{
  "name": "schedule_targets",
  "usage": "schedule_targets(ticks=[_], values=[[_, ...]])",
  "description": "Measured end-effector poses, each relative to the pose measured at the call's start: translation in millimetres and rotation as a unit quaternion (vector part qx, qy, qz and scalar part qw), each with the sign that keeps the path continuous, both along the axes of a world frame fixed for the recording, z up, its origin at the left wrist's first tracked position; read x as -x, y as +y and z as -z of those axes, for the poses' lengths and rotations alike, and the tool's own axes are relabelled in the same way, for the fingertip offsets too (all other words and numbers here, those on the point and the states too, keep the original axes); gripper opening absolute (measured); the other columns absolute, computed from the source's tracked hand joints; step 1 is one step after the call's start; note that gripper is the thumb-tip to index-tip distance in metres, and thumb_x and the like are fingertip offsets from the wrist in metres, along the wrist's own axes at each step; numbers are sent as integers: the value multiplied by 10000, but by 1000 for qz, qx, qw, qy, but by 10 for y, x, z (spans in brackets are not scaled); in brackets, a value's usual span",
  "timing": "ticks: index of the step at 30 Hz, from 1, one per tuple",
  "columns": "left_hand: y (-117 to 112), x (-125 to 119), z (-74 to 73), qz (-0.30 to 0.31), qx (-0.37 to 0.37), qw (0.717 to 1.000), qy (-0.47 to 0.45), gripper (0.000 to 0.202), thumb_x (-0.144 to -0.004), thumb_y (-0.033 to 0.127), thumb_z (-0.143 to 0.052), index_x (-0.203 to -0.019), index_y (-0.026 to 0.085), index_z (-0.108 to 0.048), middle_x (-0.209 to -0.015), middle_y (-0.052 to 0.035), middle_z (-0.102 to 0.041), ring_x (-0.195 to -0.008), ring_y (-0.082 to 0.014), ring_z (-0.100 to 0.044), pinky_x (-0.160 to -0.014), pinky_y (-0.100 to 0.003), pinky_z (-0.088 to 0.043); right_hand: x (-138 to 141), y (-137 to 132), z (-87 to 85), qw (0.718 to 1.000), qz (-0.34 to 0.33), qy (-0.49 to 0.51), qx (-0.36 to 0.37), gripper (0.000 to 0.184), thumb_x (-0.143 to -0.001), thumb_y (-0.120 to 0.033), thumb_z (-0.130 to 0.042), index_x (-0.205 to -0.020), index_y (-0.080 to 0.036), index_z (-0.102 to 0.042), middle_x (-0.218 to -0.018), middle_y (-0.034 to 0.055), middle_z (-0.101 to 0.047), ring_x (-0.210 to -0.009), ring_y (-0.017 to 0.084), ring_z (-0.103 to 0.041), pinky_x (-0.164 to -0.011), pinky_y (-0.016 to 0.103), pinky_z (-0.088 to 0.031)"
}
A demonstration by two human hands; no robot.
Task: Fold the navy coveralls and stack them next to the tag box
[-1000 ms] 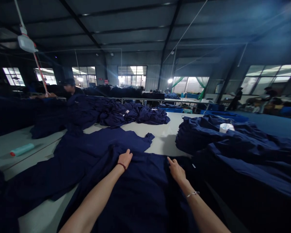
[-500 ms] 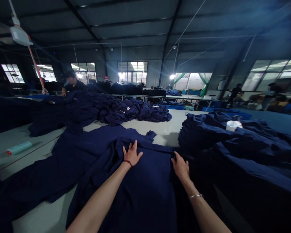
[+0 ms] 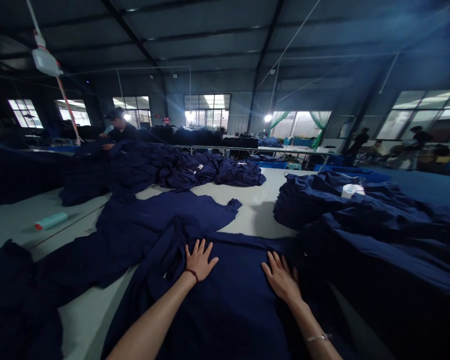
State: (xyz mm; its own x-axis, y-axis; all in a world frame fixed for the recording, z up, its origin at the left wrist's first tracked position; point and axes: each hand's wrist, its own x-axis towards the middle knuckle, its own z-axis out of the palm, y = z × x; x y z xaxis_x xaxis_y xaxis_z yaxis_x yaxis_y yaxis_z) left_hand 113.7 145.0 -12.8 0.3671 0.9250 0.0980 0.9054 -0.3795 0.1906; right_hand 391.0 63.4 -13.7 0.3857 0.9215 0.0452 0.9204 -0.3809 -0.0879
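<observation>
Both my left hand (image 3: 200,261) and right hand (image 3: 284,282) lay spread wide, gripping nothing, on the navy cloth (image 3: 240,285) beneath. My right fingers (image 3: 272,260) had just left its edge (image 3: 247,236), so both palms could smooth it.

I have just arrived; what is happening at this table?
Someone's left hand and right hand rest open on a dark navy cloth spread over the pale flat table. Neither hand seems to grip it. A rumpled navy fabric heap lies to the right, and a teal cylinder with a red end lies at the left.
</observation>
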Motion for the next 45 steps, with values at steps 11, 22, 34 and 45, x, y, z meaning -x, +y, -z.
schedule_targets(ticks=[11, 22, 34, 45], values=[[-176, 243, -392, 29, 50, 998, 15, 655, -839, 691, -298, -1376, 340, -433, -1486, -57, -347, -1368, -348, -245, -1043, -622, -208, 75, -427, -367, 999, 38, 35, 13, 550, -891, -542, -216, -1400, -386, -353, -1498, 10, -321, -1372, 292, -245, -1041, 602, -218], [-688, 85, -292, 32, -9, 999, 10, 579, -913, 550, -297, -1401, 259, -409, -1474, -88, -370, -1365, -319, -270, -1091, -588, -158, 531, -618, -330, 1000, -2, 14, -13, 585, -875, -613, -216, -1423, -420, -286, -1554, 31, -188, -1419, 321, -92, -1029, 671, -155], [-587, 764, -189, -70, 33, 996, -53, 591, -911, 596, -291, -1395, 275, -399, -1528, -85, -253, -1387, -281, -242, -1085, -516, -246, 678, -625, -167, 998, -57, 0, 28, 591, -881, -617, -245, -1439, -424, -218, -1554, 23, -190, -1420, 314, -109, -1047, 667, -134], [-522, 1106, -461, -164, 51, 982, -80, 464, -774, 277, -672, -1190, 176, -497, -1104, -99, -613, -967, -221, -629, -772, -277, -475, 1222, -775, -164, 986, -158, 45, 14, 564, -888, -626, -233, -1422, -445, -248, -1562, -1, -150, -1429, 270, -75, -1067, 656, -67]])
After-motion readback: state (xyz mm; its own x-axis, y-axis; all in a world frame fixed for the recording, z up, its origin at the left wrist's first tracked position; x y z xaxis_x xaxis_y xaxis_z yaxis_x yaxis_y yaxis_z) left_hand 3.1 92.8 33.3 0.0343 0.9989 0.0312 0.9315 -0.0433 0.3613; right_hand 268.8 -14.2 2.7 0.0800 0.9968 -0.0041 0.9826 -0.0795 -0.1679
